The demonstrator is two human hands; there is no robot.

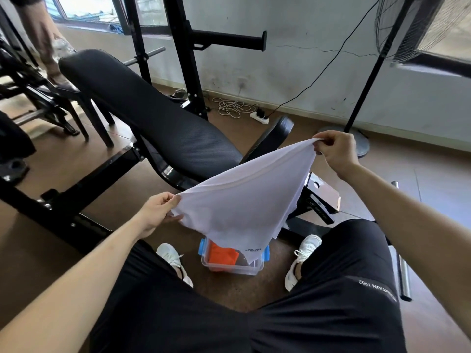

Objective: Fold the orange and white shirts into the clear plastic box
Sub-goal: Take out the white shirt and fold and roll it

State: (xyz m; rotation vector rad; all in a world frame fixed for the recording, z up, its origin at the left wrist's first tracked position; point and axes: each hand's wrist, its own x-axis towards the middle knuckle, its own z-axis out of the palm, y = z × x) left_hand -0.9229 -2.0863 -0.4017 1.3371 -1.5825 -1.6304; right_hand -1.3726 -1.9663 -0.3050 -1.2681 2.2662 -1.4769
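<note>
Left hand point(158, 212) and right hand point(334, 151) each pinched an edge of the white shirt point(242, 207), spread in mid-air over the clear plastic box point(207, 264). Orange shirt point(223, 256) sat inside, probably folded. Risk: a fingertip pinch slipping mid-fold would drop the shirt on the floor.

Bright daylight enters through the windows point(89, 8); the edges bend with wide-angle distortion, sharp centre.

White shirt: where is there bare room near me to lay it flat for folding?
The black bench pad is bare along its top, between the rack uprights and the white shirt. Between the shoes it is crowded: the clear plastic box with the orange shirt sits on that floor.
</note>
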